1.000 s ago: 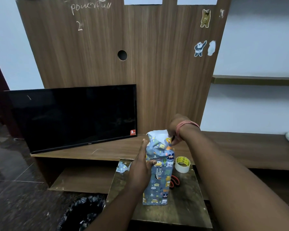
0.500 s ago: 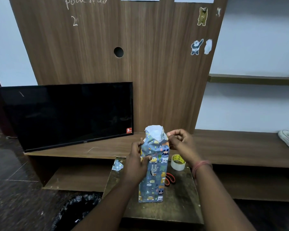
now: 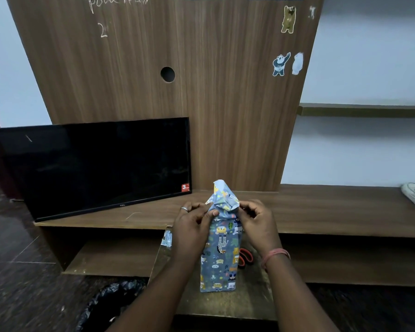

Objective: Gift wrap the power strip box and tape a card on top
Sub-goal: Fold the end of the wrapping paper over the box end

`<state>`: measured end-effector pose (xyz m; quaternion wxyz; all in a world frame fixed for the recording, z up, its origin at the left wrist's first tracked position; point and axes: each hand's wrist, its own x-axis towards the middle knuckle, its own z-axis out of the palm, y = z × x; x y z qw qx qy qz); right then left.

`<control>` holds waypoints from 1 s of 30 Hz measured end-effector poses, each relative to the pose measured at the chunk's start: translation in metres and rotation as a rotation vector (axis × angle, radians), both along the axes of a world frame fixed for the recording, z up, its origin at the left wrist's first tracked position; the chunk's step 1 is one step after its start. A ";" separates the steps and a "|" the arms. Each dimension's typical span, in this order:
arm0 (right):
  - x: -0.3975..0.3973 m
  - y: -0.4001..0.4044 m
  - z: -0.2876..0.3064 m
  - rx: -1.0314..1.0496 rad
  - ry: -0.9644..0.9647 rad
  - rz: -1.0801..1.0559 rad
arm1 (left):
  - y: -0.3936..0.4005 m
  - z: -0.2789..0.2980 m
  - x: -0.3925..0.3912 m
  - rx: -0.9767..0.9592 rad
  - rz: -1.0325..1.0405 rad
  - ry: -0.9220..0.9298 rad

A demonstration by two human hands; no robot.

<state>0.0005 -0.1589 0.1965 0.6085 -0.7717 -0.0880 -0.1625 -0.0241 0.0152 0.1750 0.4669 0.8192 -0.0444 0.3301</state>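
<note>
Risk, going L to R: left hand (image 3: 194,226) pinches the paper at the box top, w/ its thumb on the near face. If it slips, the fold springs open or the tall box (image 3: 220,250) tips on the small table (image 3: 228,305). Box stands upright between both hands, top flap sticking up above the fingers. Right hand (image 3: 256,220) pinches the flap's right edge; too hard a pull prob tears the paper. Scissors (image 3: 246,257) lie just right of the box, behind it.
</note>
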 end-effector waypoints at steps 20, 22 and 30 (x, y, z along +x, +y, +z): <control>0.022 -0.010 0.014 -0.216 0.173 0.134 | 0.001 0.018 0.013 -0.238 -0.049 0.351; 0.020 -0.008 0.014 -0.198 0.180 0.129 | -0.002 0.023 0.013 -0.295 -0.050 0.389; 0.019 0.000 0.006 -0.118 0.137 0.055 | -0.010 0.026 0.015 -0.159 0.036 0.379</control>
